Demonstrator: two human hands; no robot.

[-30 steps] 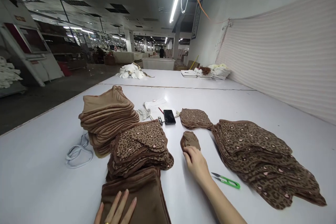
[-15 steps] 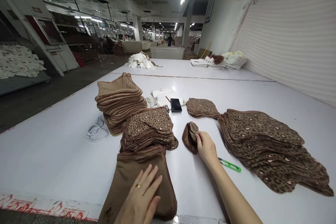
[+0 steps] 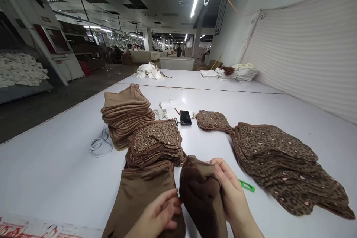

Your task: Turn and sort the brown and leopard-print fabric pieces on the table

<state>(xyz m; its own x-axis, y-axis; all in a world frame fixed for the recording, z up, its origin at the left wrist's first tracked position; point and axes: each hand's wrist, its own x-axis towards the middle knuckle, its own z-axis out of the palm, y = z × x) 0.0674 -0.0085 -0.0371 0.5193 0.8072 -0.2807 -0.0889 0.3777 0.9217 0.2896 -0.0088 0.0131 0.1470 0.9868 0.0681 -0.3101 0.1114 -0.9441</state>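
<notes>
My right hand pinches the upper edge of a dark brown fabric piece, which hangs bunched with its darker side showing. Beside its left edge is my left hand, fingers loosely curled and a little apart, with nothing visibly held. Under that hand lies a stack of plain brown fabric pieces. A pile of leopard-print fabric pieces sits just behind the stack. Green thread snips lie right of my right hand, partly hidden by it.
A tall stack of tan fabric pieces and a pale cord are at left. A phone lies by papers. Leopard-print pieces form a small pile and a large pile at right. White cloth lies at the far end.
My right hand has lifted the brown piece off the table and brought it nearer. My left hand has come off its flat rest on the stack, curling its fingers toward the piece.
</notes>
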